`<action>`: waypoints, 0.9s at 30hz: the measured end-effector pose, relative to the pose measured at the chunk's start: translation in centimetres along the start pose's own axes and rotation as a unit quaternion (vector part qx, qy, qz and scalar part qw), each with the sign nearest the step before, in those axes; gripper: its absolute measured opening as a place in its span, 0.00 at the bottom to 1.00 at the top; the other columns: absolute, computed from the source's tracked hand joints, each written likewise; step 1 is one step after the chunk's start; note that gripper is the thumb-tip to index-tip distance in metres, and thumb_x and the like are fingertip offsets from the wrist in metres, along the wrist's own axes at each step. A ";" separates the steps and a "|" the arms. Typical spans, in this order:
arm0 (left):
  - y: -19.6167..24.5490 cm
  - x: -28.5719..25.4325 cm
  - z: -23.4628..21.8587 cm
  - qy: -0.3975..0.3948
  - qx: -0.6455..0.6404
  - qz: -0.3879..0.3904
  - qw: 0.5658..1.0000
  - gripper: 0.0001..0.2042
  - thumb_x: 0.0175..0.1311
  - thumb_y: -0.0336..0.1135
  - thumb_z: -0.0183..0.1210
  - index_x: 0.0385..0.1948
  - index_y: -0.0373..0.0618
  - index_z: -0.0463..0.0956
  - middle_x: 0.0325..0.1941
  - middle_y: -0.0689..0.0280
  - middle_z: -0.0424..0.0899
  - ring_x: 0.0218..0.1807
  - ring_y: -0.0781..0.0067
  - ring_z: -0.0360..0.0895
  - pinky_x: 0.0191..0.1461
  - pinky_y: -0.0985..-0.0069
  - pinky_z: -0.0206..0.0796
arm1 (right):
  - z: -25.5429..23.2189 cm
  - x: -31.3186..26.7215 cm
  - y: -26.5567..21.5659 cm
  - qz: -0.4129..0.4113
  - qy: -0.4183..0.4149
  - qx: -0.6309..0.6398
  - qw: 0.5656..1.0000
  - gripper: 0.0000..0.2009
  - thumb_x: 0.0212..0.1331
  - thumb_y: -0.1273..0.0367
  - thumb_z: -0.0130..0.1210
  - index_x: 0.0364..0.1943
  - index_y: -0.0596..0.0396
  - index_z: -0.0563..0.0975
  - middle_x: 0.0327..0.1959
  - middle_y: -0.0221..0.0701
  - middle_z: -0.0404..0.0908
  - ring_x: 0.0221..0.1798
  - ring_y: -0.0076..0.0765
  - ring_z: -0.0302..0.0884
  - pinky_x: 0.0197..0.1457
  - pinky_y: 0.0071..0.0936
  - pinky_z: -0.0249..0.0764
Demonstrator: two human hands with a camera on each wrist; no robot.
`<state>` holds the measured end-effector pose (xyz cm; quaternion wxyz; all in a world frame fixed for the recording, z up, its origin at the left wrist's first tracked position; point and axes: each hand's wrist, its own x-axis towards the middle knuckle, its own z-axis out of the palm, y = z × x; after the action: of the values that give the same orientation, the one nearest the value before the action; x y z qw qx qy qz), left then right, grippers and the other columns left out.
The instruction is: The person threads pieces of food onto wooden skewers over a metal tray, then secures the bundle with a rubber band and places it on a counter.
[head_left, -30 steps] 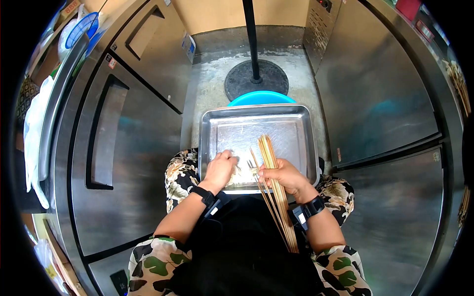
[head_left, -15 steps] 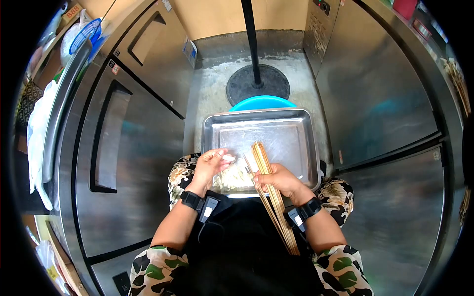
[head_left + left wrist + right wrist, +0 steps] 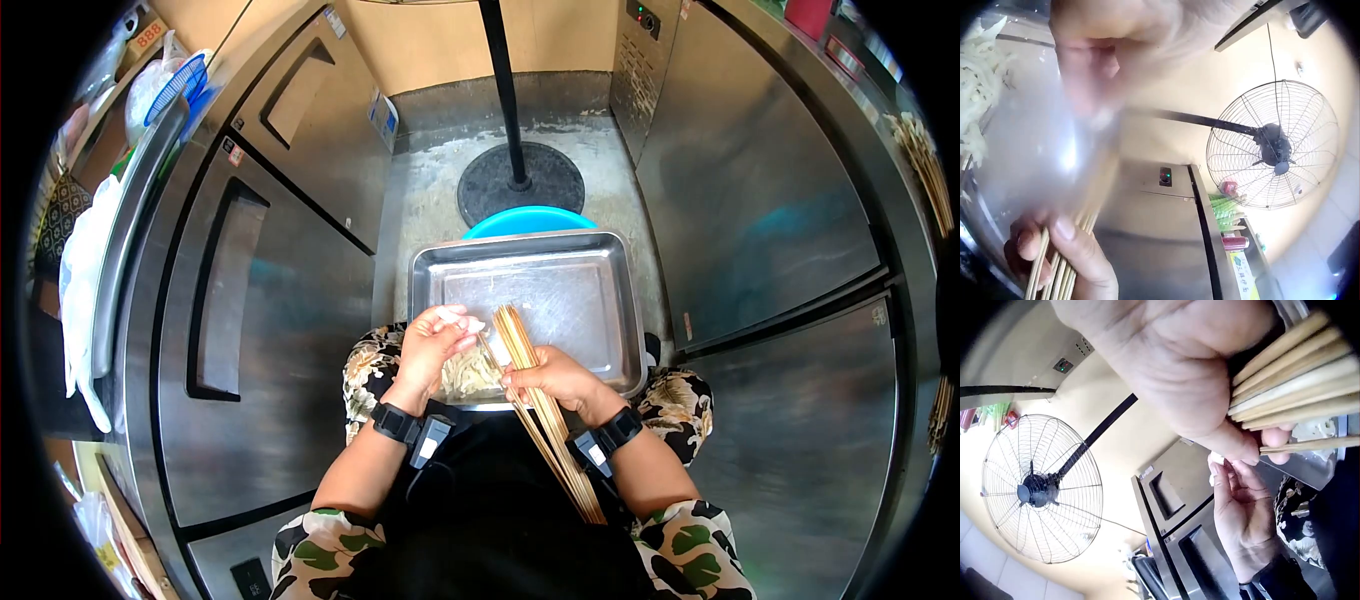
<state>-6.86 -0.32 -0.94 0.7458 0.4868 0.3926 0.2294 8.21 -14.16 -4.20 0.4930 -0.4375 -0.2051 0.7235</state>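
In the head view my left hand (image 3: 424,352) pinches a soft white piece of food (image 3: 470,324) between thumb and fingers, above the left part of a metal tray (image 3: 575,285). My right hand (image 3: 562,382) grips a bundle of bamboo skewers (image 3: 518,342), their ends fanning up over the tray. One or two skewers stand apart from the bundle, with a tip close by the white piece. A heap of pale, shredded-looking food pieces (image 3: 466,376) lies in the tray's near left corner, partly behind the hands. The left wrist view blurs the left fingertips.
The tray rests across the person's lap, with a blue-green basin (image 3: 530,220) beyond it. Farther off stands the round black base (image 3: 520,186) of a fan (image 3: 1279,150). Steel fridges (image 3: 225,330) flank both sides closely.
My left hand has risen from the heap in the tray with a white piece and moved toward the skewer tips. My right hand has shifted slightly, still holding the skewers.
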 end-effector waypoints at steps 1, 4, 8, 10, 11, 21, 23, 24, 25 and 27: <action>0.2 -0.2 0.3 -0.003 0.002 0.006 1.000 0.08 0.60 0.24 0.53 0.41 0.37 0.71 0.37 0.59 0.79 0.41 0.71 0.78 0.44 0.78 0.74 | 0.1 -0.1 -0.1 0.000 0.001 0.004 1.000 0.06 0.51 0.74 0.59 0.30 0.60 0.74 0.22 0.35 0.78 0.20 0.22 0.72 0.25 0.17 0.69; 0.2 -0.3 0.5 -0.010 0.012 0.029 0.999 0.08 0.60 0.24 0.54 0.40 0.37 0.71 0.37 0.60 0.80 0.40 0.73 0.78 0.44 0.79 0.74 | 0.1 -0.2 -0.2 0.001 0.000 0.003 1.000 0.05 0.52 0.74 0.58 0.30 0.60 0.74 0.22 0.34 0.78 0.20 0.22 0.72 0.25 0.17 0.69; -0.3 -0.2 0.4 -0.035 0.075 0.086 0.993 0.07 0.59 0.24 0.55 0.39 0.37 0.71 0.36 0.60 0.80 0.40 0.74 0.78 0.44 0.79 0.73 | 0.2 -0.3 -0.4 0.008 0.001 0.001 1.000 0.04 0.52 0.75 0.57 0.31 0.59 0.74 0.23 0.34 0.78 0.21 0.22 0.72 0.25 0.17 0.69; -0.4 -0.6 0.6 -0.039 0.140 0.119 0.982 0.08 0.59 0.23 0.55 0.39 0.36 0.71 0.36 0.60 0.80 0.40 0.74 0.78 0.44 0.80 0.73 | 0.2 -0.3 -0.4 0.006 -0.003 0.003 1.000 0.04 0.52 0.74 0.57 0.31 0.59 0.74 0.23 0.34 0.78 0.21 0.22 0.72 0.25 0.17 0.69; -0.4 -0.7 0.7 -0.040 0.172 0.135 0.975 0.08 0.59 0.23 0.55 0.39 0.36 0.71 0.37 0.60 0.80 0.40 0.74 0.78 0.43 0.80 0.73 | 0.2 -0.3 -0.4 0.005 -0.004 0.004 1.000 0.05 0.52 0.74 0.57 0.31 0.59 0.74 0.23 0.34 0.78 0.21 0.22 0.72 0.25 0.17 0.69; -0.4 -0.9 0.7 -0.016 0.013 0.065 0.998 0.11 0.61 0.27 0.54 0.44 0.38 0.70 0.37 0.61 0.81 0.36 0.78 0.78 0.41 0.81 0.73 | 0.3 -0.4 -0.5 -0.007 -0.013 0.006 1.000 0.05 0.52 0.74 0.58 0.31 0.59 0.75 0.22 0.32 0.77 0.20 0.21 0.72 0.24 0.16 0.68; -0.4 -0.8 0.5 -0.028 -0.007 0.023 0.999 0.12 0.61 0.27 0.54 0.46 0.41 0.69 0.36 0.61 0.81 0.35 0.79 0.77 0.40 0.82 0.73 | 0.3 -0.4 -0.5 -0.010 -0.018 0.014 1.000 0.05 0.52 0.75 0.58 0.31 0.60 0.75 0.22 0.32 0.77 0.20 0.21 0.72 0.24 0.16 0.68; -0.3 -0.8 0.6 -0.020 -0.014 0.010 1.000 0.12 0.61 0.27 0.54 0.46 0.41 0.69 0.36 0.61 0.81 0.34 0.79 0.77 0.39 0.83 0.73 | 0.3 -0.4 -0.5 -0.008 -0.017 0.015 1.000 0.05 0.52 0.75 0.58 0.32 0.60 0.75 0.22 0.31 0.77 0.20 0.21 0.72 0.24 0.16 0.68; -0.1 -0.9 0.7 -0.013 -0.021 -0.003 1.000 0.12 0.61 0.27 0.53 0.47 0.41 0.69 0.36 0.60 0.81 0.34 0.79 0.77 0.38 0.84 0.73 | 0.2 -0.4 -0.4 -0.006 -0.017 0.015 1.000 0.06 0.51 0.74 0.58 0.32 0.60 0.75 0.22 0.31 0.77 0.20 0.21 0.72 0.24 0.16 0.68; 0.3 -1.1 0.9 -0.004 -0.024 -0.013 1.000 0.13 0.61 0.27 0.53 0.48 0.43 0.68 0.35 0.61 0.81 0.33 0.80 0.77 0.37 0.84 0.72 | 0.2 -0.3 -0.4 -0.004 -0.016 0.014 1.000 0.06 0.51 0.75 0.59 0.32 0.60 0.75 0.22 0.31 0.77 0.21 0.21 0.72 0.24 0.16 0.68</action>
<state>-6.76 -1.52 -0.11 0.7620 0.4643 0.3903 0.2268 8.25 -14.26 -3.66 0.4989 -0.4180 -0.2045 0.7311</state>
